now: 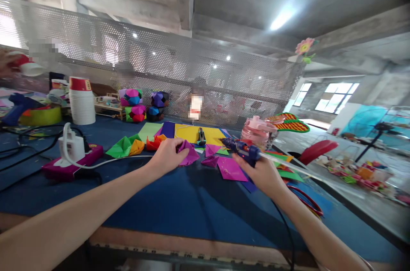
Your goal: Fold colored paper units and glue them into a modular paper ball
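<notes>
My left hand [169, 154] pinches a folded purple paper piece [189, 153] just above the blue tabletop [153, 207]. In my right hand [261, 171] is a dark blue hot glue gun [241, 150], with a glue stick jutting from its back and its nozzle toward the left. Between the hands lie another folded purple paper piece [210, 159] and a flat magenta sheet [232, 169]. Left of my left hand rest an orange folded piece [155, 142] and a green folded piece [123, 146]. Behind them is a utility knife [201, 136] on yellow paper [185, 133].
A purple power strip [72, 164] with a white charger [71, 145] and cables occupies the left. Stacked paper cups [82, 102] and colourful paper balls [133, 104] stand behind. To the right are a pink bottle [255, 131] and red-handled scissors [306, 200]. A perforated screen [166, 61] borders the back.
</notes>
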`<state>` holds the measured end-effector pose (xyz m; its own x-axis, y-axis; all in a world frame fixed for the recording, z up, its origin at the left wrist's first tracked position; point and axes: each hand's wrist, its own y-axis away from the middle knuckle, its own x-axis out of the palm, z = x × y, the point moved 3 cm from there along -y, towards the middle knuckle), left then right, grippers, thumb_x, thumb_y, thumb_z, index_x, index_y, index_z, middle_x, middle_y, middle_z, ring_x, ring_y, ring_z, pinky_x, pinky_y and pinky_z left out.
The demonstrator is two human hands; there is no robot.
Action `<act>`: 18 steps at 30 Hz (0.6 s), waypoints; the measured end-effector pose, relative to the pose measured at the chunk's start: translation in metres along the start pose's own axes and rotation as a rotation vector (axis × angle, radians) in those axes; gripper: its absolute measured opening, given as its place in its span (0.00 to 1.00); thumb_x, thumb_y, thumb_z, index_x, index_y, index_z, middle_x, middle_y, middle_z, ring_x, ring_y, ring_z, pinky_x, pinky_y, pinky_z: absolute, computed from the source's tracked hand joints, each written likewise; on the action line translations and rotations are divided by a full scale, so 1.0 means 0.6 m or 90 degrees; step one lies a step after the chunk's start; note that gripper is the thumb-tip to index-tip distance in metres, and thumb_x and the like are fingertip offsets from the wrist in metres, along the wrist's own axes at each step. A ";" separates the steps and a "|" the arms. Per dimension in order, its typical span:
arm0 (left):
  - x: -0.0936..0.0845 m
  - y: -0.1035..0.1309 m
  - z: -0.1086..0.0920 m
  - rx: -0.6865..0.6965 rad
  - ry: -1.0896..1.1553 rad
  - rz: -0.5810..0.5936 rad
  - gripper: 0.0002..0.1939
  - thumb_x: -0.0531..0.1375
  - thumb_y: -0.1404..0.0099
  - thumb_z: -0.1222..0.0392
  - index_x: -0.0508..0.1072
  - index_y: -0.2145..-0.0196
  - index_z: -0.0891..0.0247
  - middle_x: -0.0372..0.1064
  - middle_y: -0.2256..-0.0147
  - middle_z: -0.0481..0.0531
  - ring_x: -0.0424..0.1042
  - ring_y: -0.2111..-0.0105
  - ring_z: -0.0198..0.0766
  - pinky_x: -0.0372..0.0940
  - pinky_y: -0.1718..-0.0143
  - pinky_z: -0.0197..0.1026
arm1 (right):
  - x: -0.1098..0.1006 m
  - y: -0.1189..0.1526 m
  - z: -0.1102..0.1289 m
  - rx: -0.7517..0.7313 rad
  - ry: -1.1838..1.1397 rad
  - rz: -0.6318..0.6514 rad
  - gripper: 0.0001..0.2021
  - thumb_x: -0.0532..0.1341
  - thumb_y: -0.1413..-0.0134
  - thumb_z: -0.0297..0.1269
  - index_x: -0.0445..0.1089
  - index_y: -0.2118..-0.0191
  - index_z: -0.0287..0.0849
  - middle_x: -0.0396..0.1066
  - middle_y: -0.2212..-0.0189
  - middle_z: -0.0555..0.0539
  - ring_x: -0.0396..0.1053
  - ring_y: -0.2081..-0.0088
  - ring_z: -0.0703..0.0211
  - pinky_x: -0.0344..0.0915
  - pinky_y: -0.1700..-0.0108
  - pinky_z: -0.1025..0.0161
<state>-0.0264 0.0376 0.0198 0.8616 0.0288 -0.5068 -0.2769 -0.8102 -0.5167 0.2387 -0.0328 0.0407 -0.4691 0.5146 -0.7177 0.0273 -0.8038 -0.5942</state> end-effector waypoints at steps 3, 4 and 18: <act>0.002 -0.001 0.001 0.001 -0.027 -0.006 0.14 0.57 0.42 0.56 0.63 0.81 0.64 0.56 0.83 0.44 0.55 0.79 0.30 0.48 0.78 0.34 | -0.007 -0.004 -0.046 0.096 -0.063 0.044 0.23 0.60 0.46 0.52 0.77 0.55 0.39 0.79 0.63 0.44 0.74 0.57 0.42 0.69 0.54 0.50; 0.002 -0.001 0.001 -0.002 -0.033 -0.004 0.14 0.57 0.42 0.55 0.62 0.81 0.64 0.55 0.83 0.44 0.55 0.79 0.30 0.48 0.78 0.34 | -0.007 -0.003 -0.060 0.124 -0.080 0.062 0.24 0.60 0.47 0.53 0.76 0.54 0.38 0.79 0.63 0.44 0.74 0.57 0.42 0.69 0.54 0.51; 0.011 0.004 0.006 -0.030 0.084 0.051 0.11 0.58 0.42 0.55 0.70 0.76 0.65 0.67 0.81 0.47 0.66 0.80 0.33 0.56 0.80 0.33 | -0.004 0.020 -0.083 0.115 0.044 0.162 0.23 0.59 0.47 0.57 0.77 0.69 0.39 0.76 0.76 0.47 0.72 0.71 0.51 0.67 0.69 0.60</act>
<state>-0.0227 0.0382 0.0127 0.8868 -0.1106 -0.4487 -0.3287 -0.8335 -0.4441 0.2840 -0.0291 0.0174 -0.4067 0.3039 -0.8615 -0.0240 -0.9463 -0.3225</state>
